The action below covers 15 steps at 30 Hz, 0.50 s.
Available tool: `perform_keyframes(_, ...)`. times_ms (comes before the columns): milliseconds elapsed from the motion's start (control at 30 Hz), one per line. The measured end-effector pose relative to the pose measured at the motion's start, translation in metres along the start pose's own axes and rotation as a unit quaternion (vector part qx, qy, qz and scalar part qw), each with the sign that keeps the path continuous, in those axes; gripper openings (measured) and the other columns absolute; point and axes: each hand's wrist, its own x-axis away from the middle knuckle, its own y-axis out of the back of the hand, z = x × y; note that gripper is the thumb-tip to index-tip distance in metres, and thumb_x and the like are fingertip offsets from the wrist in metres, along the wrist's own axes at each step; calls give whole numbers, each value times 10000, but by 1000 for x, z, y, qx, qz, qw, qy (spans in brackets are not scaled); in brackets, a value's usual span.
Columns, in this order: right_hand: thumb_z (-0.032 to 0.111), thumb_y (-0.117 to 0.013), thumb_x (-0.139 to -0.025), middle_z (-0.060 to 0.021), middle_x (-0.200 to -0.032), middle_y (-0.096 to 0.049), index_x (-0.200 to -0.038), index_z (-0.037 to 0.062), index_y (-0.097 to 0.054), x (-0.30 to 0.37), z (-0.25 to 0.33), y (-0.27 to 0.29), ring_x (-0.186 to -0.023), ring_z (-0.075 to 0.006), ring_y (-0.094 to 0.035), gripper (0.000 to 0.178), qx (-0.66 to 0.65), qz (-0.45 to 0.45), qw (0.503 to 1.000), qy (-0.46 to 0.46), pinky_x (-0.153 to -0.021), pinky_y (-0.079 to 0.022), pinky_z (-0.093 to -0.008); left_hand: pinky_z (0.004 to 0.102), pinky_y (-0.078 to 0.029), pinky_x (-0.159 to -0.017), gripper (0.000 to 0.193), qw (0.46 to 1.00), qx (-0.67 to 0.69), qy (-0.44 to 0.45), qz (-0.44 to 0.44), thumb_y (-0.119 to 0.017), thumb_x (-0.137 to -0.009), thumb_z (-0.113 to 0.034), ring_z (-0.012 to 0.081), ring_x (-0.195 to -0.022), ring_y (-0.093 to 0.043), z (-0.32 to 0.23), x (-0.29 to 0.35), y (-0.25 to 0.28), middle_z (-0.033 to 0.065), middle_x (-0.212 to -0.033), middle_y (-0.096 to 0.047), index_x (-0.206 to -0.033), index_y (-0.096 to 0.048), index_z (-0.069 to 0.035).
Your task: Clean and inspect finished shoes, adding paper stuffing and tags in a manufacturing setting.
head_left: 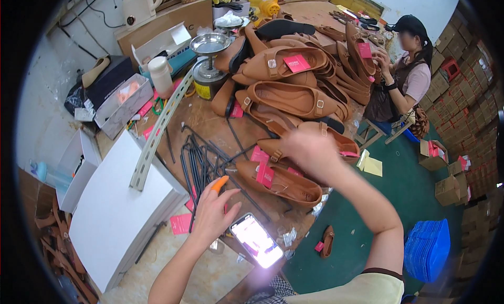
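My left hand (pixel 214 212) is over the table's near side, fingers apart and holding nothing visible. An orange finger cover (pixel 220 184) sits on one of its fingers. Beside that hand lies a bundle of thin black rods (pixel 197 162), and a phone (pixel 256 240) with a lit screen rests close by. Motion blurs my right hand (pixel 311 153), which is over the near edge of a heap of brown flat shoes (pixel 286 98); its fingers cannot be made out. Just below it is a brown flat shoe (pixel 294 188) with a pink tag (pixel 265 174).
A thick white stack (pixel 115 209) carries a slotted metal bar (pixel 157 141) at left. Behind stand a can (pixel 206 86), a metal dish (pixel 210 43) and a white bottle (pixel 160 76). Another person (pixel 409 68) sits at far right. One shoe (pixel 328 241) and blue stacked trays (pixel 428 250) are on the floor.
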Motion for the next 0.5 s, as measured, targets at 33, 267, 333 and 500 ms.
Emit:
perform_keyframes(33,117,-635,-837,-128,-907,-641,-1105,67,-620,-22,-27,11,-867,-326,-636,273,41,-48,998,-28,-743,-532,-420,424,-387,-1047,367,1000,-4,13,-1,-716,-809,-205,370,-1258,-459,2,-6,3,201,-1339,-520,-1157,-672,-96)
perform_keyframes(267,113,-575,-813,-71,-1176,-561,-1010,114,-627,-136,-186,6,-1159,-241,-523,204,326,-34,944,37,-972,-431,-392,439,-382,-1058,350,1000,0,-13,-18,-723,-807,-189,394,-1271,-456,-7,-37,22,234,-1286,-544,-1139,-679,-89)
perform_keyframes(333,162,-608,-783,-56,-1058,-558,-901,123,-645,-140,-176,11,-1056,-234,-536,129,279,-49,957,58,-901,-439,-365,430,-385,-1060,377,1000,-7,0,15,-728,-805,-204,395,-1262,-465,-7,-44,27,230,-1311,-534,-1159,-671,-89)
perform_keyframes(500,230,-614,-723,-61,-926,-530,-775,144,-611,-123,-60,12,-896,-243,-531,100,287,-127,932,179,-755,-428,-378,444,-391,-1060,560,963,253,86,-12,-667,-847,-334,365,-1289,-454,-4,-81,15,198,-1381,-487,-1329,-493,-108)
